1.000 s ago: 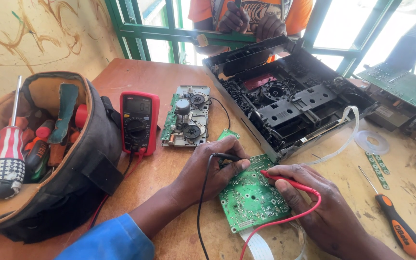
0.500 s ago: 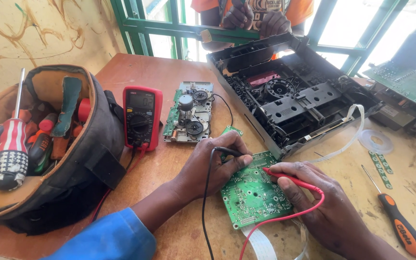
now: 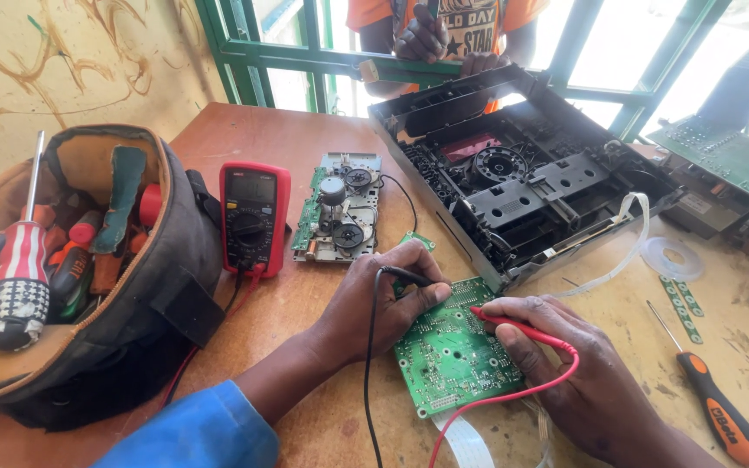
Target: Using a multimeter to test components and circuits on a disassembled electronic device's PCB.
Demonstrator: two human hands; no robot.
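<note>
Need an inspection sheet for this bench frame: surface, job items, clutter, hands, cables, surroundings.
Surface: wooden table, worn and scuffed.
Job's things: green circuit board flat on the table; red multimeter beside the tool bag.
Clutter: open tool bag full of screwdrivers; tape mechanism; opened black chassis; orange-handled screwdriver; white ribbon cable.
Hands: left hand holds the black probe on the board; right hand holds the red probe on the board.
Cables: black lead and red lead trail toward the near edge.
Surroundings: green window frame; another person's hands behind it.
</note>
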